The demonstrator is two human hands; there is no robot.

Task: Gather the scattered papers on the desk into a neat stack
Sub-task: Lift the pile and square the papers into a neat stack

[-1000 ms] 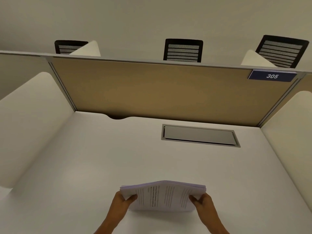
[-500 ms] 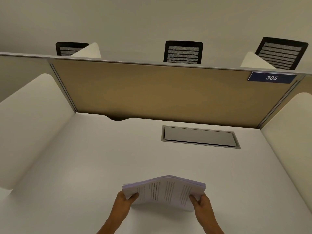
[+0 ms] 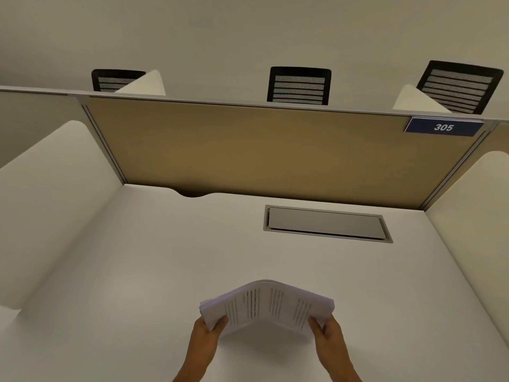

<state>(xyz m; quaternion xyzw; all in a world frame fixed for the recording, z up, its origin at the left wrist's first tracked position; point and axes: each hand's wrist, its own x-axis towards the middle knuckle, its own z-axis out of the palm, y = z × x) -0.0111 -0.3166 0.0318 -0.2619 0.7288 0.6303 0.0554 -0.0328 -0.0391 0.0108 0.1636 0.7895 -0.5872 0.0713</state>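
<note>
My left hand (image 3: 205,333) and right hand (image 3: 327,333) each grip an end of the paper stack (image 3: 265,306), bowed upward between them

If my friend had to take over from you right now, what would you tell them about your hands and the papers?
Left hand: grip on the left end of the papers.
Right hand: grip on the right end.
Papers: all in one bundle, held up over the near part of the desk, bowed upward in the middle like a little roof. I see no loose sheets lying on the desk.
Done: the papers are gathered.
Left: let the bundle flatten, square up its edges, and lay it down on the desk as a neat stack.
</note>
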